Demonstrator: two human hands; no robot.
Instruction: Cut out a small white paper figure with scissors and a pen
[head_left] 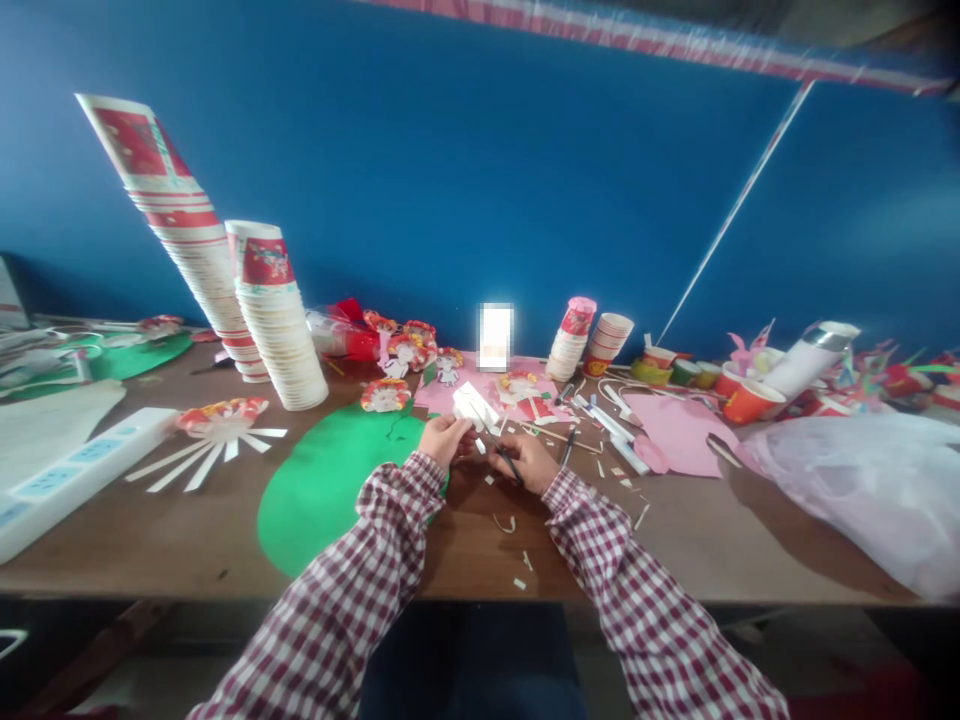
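Observation:
Near the middle of the table, my left hand (445, 440) pinches a small piece of white paper (475, 403) at its lower left edge. Black-handled scissors (510, 463) are in my right hand (531, 463), with the fingers closed round the handles. Their blades point up and left toward the paper, close to its lower right edge; whether they touch it I cannot make out. Small white paper scraps (519, 583) lie on the wood below my hands. Left of them, a green paper sheet (330, 490) lies partly under my left forearm.
Two tall stacks of paper cups (277, 330) lean at the left, near a white power strip (90, 480). Shorter cup stacks (571, 340) stand at the back. Pink paper (679, 435), a thermos (810, 360) and a plastic bag (862, 490) occupy the right. A cut cup with splayed strips (217, 440) lies left.

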